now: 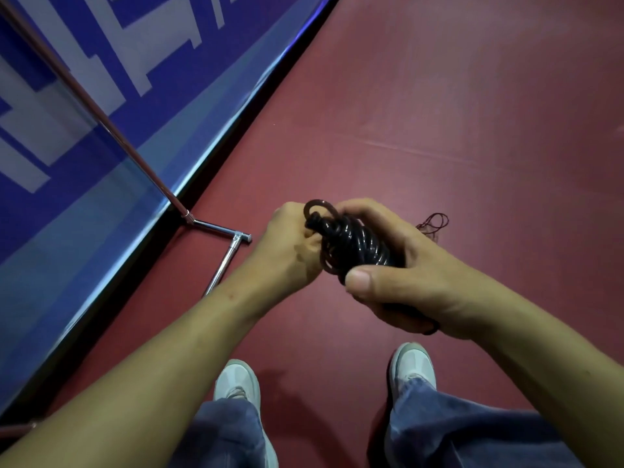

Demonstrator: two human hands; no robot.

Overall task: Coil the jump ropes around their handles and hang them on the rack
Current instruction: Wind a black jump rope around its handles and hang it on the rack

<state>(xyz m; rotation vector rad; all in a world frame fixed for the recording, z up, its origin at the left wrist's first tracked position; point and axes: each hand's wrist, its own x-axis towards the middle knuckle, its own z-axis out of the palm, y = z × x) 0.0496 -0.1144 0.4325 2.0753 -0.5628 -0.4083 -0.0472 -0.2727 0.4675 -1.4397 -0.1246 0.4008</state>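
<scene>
Head view: the handles of the black jump rope (351, 241) are hidden under its coils and inside the right grip (405, 265); only a dark tip pokes out below the palm. The fingertips of the left grip (290, 244) are mostly hidden behind the back of that hand. The rack (219, 261) is cut off at the top.

The right grip wraps the coiled bundle, thumb pressed across its near end. The left grip, fingers curled, holds the rope at the bundle's far end, where 1 loop stands free. Both are held in the air, above the floor.

Beyond the right grip, a thin reddish rope (434, 224) lies on the dark red floor (439, 113). To the left of the left grip stands a blue banner (101, 79). Below the grips are 2 white shoes (238, 380).
</scene>
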